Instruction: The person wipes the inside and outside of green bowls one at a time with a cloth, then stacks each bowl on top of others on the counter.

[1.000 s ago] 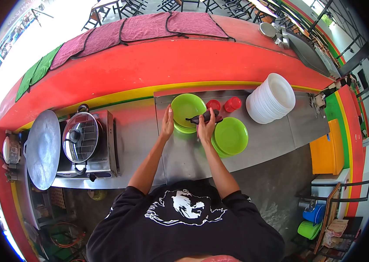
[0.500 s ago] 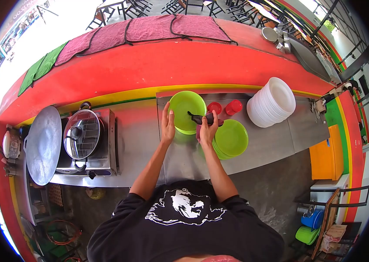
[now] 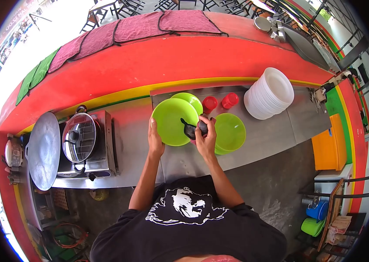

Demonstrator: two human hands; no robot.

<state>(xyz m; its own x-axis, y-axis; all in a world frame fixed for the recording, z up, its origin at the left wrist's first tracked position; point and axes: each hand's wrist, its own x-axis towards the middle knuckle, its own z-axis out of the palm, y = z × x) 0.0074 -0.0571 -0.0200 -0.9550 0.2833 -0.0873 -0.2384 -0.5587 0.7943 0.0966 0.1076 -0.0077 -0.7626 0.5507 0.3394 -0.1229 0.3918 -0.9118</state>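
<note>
A bright green bowl point(image 3: 167, 115) is tilted toward me, raised off the green bowl stack point(image 3: 192, 100) that shows partly behind it. My left hand point(image 3: 155, 140) grips its left rim, with the thumb side toward the bowl and some fingers hidden beneath. Bunched in my right hand point(image 3: 206, 139) is a dark cloth point(image 3: 189, 130), one black end hanging over the inside of the bowl. Just right of that hand stands another stack of green bowls point(image 3: 231, 132). Two red lidded containers point(image 3: 210, 103) stand behind my right hand.
A tall leaning stack of white bowls point(image 3: 268, 94) stands on the steel counter point(image 3: 267, 131) to the right. At left are a gas stove point(image 3: 106, 150), a glass-lidded pan point(image 3: 79, 136) and a large metal wok point(image 3: 44, 150). Pink cloths point(image 3: 138, 27) cover the red wall's ledge.
One green bowl has come up off its stack toward me in my left hand, tilting. My right hand has moved slightly down with the dark cloth. The view has shifted a little.
</note>
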